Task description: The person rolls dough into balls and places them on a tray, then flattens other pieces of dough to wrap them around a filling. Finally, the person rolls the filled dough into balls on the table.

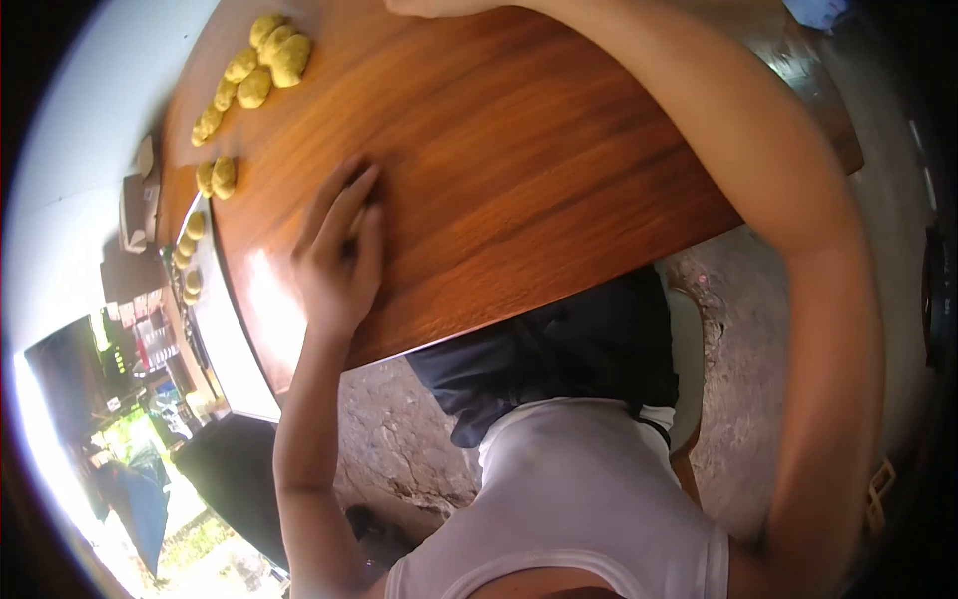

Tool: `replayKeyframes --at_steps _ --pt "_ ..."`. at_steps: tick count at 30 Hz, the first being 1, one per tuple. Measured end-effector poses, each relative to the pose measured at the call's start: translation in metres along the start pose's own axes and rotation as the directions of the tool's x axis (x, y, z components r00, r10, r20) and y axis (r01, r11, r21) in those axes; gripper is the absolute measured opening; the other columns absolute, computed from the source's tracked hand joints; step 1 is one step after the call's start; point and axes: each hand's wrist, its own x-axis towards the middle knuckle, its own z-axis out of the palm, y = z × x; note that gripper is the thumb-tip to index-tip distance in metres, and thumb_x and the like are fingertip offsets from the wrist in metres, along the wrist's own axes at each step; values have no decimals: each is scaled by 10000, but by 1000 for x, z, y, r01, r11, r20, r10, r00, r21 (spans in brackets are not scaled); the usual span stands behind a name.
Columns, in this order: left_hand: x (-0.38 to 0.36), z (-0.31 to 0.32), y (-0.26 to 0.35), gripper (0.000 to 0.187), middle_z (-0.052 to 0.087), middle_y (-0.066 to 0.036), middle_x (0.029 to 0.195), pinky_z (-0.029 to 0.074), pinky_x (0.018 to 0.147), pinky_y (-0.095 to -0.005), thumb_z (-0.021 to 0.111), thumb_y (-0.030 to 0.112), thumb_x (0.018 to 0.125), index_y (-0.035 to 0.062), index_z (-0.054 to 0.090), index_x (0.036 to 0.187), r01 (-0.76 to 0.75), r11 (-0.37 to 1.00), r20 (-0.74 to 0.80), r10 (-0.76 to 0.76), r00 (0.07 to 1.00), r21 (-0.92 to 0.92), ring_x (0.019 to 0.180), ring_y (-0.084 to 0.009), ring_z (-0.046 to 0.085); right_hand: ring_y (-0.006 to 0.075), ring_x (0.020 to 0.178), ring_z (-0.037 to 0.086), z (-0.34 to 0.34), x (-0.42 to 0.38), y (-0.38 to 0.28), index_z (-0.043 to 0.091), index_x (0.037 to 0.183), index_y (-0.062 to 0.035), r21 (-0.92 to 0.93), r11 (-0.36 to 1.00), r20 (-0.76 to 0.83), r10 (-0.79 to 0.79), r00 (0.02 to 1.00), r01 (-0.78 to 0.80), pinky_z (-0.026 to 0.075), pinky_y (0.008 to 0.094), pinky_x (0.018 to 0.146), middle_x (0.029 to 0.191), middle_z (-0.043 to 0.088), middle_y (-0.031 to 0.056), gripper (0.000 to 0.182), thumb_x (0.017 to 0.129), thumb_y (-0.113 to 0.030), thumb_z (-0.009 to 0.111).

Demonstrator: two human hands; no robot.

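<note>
My left hand (344, 245) rests on the brown wooden table (499, 130), left of its middle. Its fingers are curved and spread, with the thumb apart from the index finger. A small pale patch shows between them, too unclear to name. At the top edge of the view, my right hand (434, 6) lies over the table's far part, mostly cut off, its fingers hidden. Several lumpy yellow pieces (289, 60) form a cluster at the table's far left. Two more (223, 177) lie side by side nearer my left hand, touching neither hand.
More yellow pieces (193, 225) lie along the left edge, beside a white surface (230, 339). Small boxes (133, 213) stand beyond it. The table's near edge runs in front of my lap, and a chair (687, 369) shows beneath me.
</note>
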Motion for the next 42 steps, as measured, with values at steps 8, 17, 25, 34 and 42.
replayKeyframes --at_steps 8,17,25,34,42 --pt "58 12 -41 236 704 -176 1227 510 1014 -358 647 38 925 -21 723 1141 -67 995 -97 60 994 -71 1146 -304 681 351 725 684 4 3 1 683 732 -18 -44 999 -31 -2 1000 0 515 451 654 770 701 202 127 812 -111 649" --pt "-24 -11 -8 328 661 -211 1298 492 1049 -411 660 9 901 -23 684 1227 11 1000 4 -11 1000 7 1235 -346 629 372 725 677 3 1 6 679 712 -21 17 999 -61 -41 997 42 515 459 654 753 692 203 129 800 -112 652" --pt "35 9 -32 269 684 -190 1268 524 998 -369 666 37 899 -7 714 1160 -7 999 -75 4 997 -45 1172 -317 669 373 706 674 10 6 6 677 704 -25 -52 997 -80 -61 995 57 513 468 641 751 691 204 146 805 -122 636" --pt "-34 -15 -15 283 690 -179 1255 506 1037 -383 693 7 885 4 718 1167 57 998 -27 -58 998 -31 1206 -320 651 379 687 669 -2 -4 0 679 720 -27 -13 1000 -47 13 999 -14 502 465 616 744 686 207 143 815 -114 617" --pt "29 5 -30 263 694 -194 1231 540 972 -378 677 54 892 -3 713 1147 -25 1000 -93 25 995 2 1139 -338 681 376 675 664 7 6 7 678 714 -30 -50 997 -66 -60 996 56 498 460 605 726 681 201 140 807 -126 638"
